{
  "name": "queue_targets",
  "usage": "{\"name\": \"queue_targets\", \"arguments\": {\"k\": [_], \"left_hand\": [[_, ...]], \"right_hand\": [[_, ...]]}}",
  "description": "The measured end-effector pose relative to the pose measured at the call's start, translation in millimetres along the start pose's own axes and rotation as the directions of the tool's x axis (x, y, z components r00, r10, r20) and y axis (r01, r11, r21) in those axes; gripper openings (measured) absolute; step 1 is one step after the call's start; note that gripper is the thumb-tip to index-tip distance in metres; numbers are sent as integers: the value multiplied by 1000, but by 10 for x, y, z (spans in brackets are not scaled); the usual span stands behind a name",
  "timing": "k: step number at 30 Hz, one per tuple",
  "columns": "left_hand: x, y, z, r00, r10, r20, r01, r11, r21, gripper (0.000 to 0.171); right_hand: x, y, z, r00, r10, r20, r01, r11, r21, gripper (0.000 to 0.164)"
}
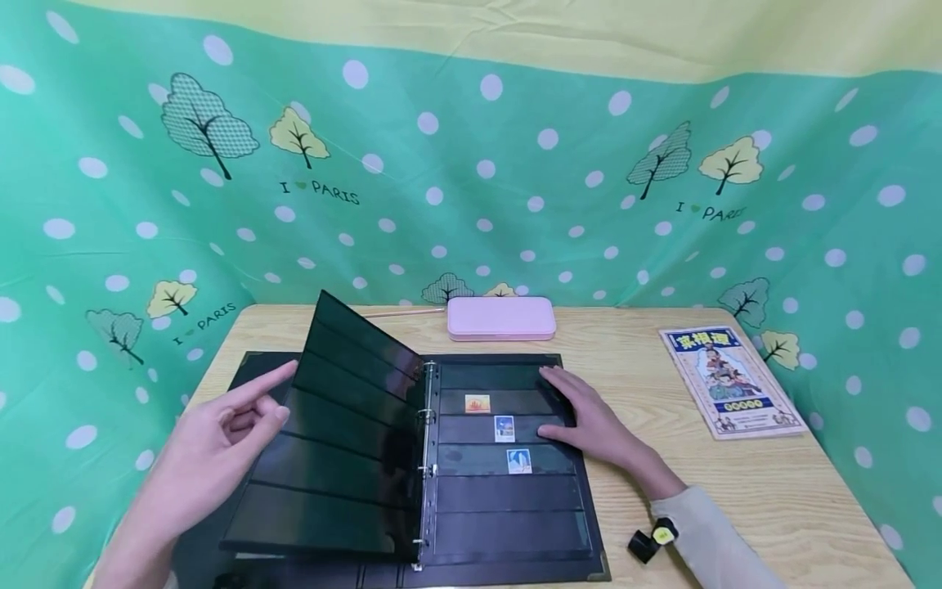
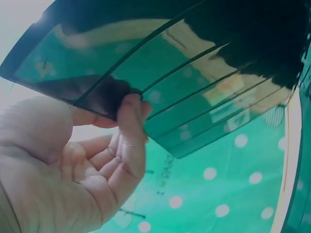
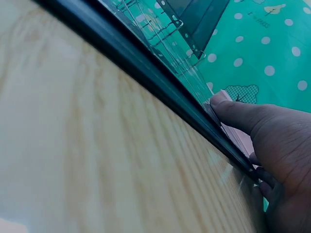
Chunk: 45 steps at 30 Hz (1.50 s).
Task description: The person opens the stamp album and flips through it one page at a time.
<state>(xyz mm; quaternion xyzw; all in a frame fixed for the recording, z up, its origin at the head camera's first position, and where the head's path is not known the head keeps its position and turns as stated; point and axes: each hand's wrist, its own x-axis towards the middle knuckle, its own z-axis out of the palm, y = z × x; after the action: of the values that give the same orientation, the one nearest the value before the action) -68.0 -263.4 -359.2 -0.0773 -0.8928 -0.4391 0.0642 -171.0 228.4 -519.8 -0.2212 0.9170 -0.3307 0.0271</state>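
A black stamp album point(image 1: 508, 536) lies spread on the table, its metal rings down the middle. My left hand point(image 1: 213, 446) pinches the outer edge of a raised dark page point(image 1: 331, 458) between thumb and index finger; the other fingers curl inward. In the left wrist view, that pocketed page point(image 2: 170, 87) slants above the hand. My right hand point(image 1: 592, 417) rests on the right edge of the album, thumb and fingertips on the right page. That page holds an orange stamp point(image 1: 477, 404), a blue-and-white stamp point(image 1: 504, 429) and a light blue stamp point(image 1: 518, 461) in separate strips.
A pink pencil case point(image 1: 501, 319) stands behind the album, with a thin stick point(image 1: 405, 312) to its left. An illustrated booklet point(image 1: 732, 382) lies at the far right of the wooden table point(image 1: 633, 352). Green dotted cloth point(image 1: 456, 196) hangs around the table.
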Motion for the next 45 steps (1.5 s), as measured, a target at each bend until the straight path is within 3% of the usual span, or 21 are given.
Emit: {"name": "queue_targets", "arguments": {"k": [5,13,19,25,31,36,41,45], "left_hand": [[-13,-67,-72,1000,22,11,-23,998,65,53],[-64,-181,-100,997,-75,28,72,993,95,51],[-111,-408,-103,987,-145,74,140,988,64,53],[-81,-715,-89,947,-276,161,278,961,14,54],[-33,-981,26,905,-383,185,369,924,102,69],[5,-1100,119,873,-443,206,416,895,160,80],[33,-1192,245,874,-458,163,426,883,197,81],[38,-1226,363,891,-446,92,416,880,231,80]], "right_hand": [[5,14,12,1000,-1,-4,1,1000,-2,94],[4,36,18,1000,-14,-7,14,1000,-10,93],[4,31,21,1000,-18,-6,18,1000,-15,94],[-6,19,22,1000,-9,-6,9,1000,-10,94],[3,28,24,1000,-14,-11,14,1000,-11,94],[7,34,23,1000,-17,-11,16,1000,-12,95],[4,27,13,1000,-15,-15,15,1000,-13,95],[-5,31,21,1000,-12,-16,12,1000,-14,95]]}}
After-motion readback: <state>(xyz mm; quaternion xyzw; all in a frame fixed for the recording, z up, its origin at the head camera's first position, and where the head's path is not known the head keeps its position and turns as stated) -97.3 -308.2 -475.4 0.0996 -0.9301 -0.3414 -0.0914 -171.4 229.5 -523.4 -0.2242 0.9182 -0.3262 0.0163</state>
